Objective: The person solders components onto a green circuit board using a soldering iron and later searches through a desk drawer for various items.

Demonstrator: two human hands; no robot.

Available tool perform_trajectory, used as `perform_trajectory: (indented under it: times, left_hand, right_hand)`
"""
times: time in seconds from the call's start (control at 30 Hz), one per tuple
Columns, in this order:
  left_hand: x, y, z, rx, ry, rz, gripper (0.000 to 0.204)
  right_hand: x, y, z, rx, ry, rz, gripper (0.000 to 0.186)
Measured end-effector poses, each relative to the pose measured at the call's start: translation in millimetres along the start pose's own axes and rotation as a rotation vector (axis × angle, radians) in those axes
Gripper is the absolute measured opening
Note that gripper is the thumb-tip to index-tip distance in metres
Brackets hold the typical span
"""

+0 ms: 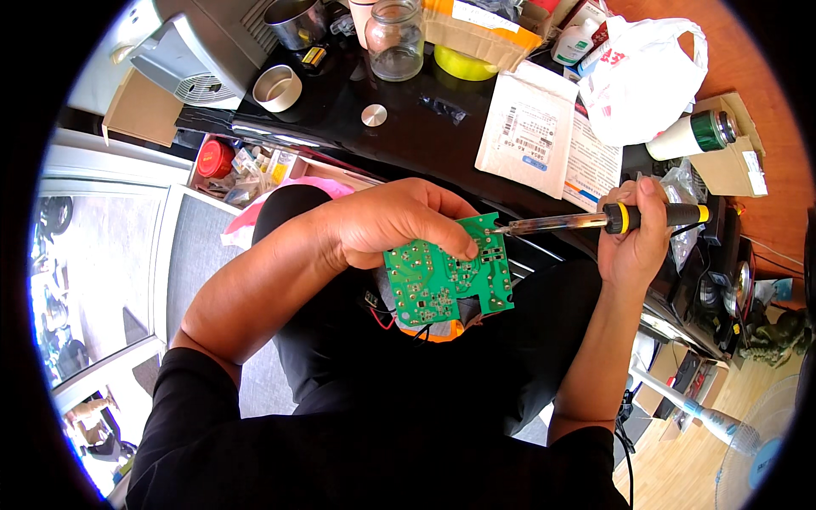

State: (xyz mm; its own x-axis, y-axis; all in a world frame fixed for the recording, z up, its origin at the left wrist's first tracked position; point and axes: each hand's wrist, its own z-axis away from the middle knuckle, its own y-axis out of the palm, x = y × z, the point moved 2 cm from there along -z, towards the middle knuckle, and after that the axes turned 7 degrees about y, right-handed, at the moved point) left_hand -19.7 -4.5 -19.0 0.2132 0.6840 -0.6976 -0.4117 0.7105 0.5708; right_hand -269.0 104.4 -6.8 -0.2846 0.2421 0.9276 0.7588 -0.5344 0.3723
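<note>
Left hand (395, 221) pinching green circuit board (442, 276). Right hand (636, 234) gripping soldering iron (561, 223), right of board; tip at board's upper-right corner. Glass jar (395, 53) beyond board.

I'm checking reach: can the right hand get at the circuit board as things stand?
Likely yes: the right hand holds the soldering iron, tip at or near the upper right corner of the circuit board that the left hand leaves uncovered.

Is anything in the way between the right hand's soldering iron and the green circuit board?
Nothing visible: the soldering iron in the right hand has its tip at the upper right corner of the green circuit board. The left hand has its thumb just left of the tip.
</note>
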Motion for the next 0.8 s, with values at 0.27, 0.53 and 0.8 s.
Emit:
perform_trajectory:
  times: [0.27,0.53,0.8]
  left_hand:
    - [0.7,0.2,-1.0,0.005,-0.011,0.020,0.054]
    - [-0.7,0.7,-0.9,-0.008,-0.018,0.028,0.055]
    - [0.6,2.5,-1.3,-0.024,-0.004,0.029,0.041]
  right_hand:
    - [1.3,0.9,1.4,0.034,0.008,-0.002,0.024]
    - [3.3,1.6,1.0,0.052,-0.017,-0.011,0.025]
    - [5.9,1.9,1.1,0.028,-0.024,-0.015,0.026]
